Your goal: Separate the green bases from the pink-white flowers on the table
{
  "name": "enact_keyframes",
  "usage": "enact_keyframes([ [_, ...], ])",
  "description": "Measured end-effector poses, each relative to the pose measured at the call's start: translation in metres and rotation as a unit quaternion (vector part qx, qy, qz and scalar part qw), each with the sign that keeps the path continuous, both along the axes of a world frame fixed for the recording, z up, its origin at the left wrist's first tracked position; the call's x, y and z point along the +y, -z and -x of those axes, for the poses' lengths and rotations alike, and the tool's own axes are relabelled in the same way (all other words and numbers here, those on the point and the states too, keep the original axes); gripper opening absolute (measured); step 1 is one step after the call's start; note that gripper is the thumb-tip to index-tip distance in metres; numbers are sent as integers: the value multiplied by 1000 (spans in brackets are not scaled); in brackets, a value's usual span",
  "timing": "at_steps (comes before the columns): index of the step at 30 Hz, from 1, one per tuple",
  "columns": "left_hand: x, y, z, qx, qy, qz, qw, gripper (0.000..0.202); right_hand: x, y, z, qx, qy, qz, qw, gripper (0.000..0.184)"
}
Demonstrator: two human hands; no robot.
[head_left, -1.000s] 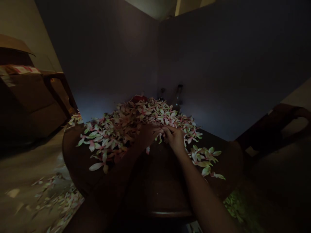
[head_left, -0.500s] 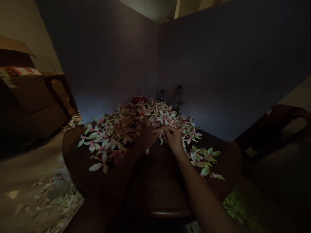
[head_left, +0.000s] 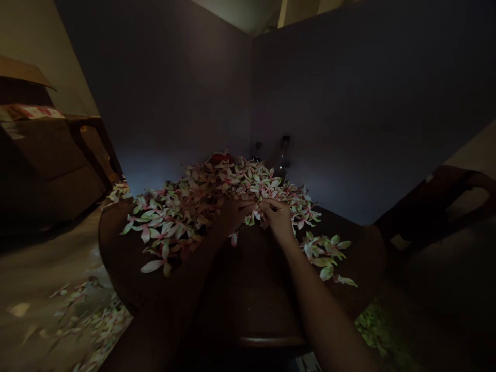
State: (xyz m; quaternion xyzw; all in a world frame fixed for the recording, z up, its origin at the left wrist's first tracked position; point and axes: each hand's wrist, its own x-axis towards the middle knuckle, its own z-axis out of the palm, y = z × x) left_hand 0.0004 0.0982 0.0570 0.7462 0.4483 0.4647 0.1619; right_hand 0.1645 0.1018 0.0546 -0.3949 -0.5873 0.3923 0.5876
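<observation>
Just below the frame's centre, the left hand [head_left: 231, 214] and right hand [head_left: 279, 218] pinch a pale flower [head_left: 253, 215] between their fingertips. A flower pile [head_left: 201, 194] spreads left and above.

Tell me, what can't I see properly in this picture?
Head view:
- Left hand and right hand: anything between their fingertips is too small and dark to tell.
- Bottle: its bottom hides behind the flower pile.
- Red thing: flowers cover part of it.
- Cardboard box: the left edge cuts it off.
</observation>
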Motion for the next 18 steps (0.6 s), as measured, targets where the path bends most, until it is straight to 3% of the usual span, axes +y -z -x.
enact_keyframes([
  [8, -3, -4, 0, -8, -2, 6, 1000, 31, 2, 1, -1, -18, -6, -19, 1000, 32],
  [14, -1, -2, 0, -20, -4, -2, 1000, 30, 2, 0, 3, 35, -44, -41, 998, 32],
  [18, 1, 0, 1, -28, -7, -9, 1000, 27, 1, -2, 2, 0, -52, -58, 997, 27],
])
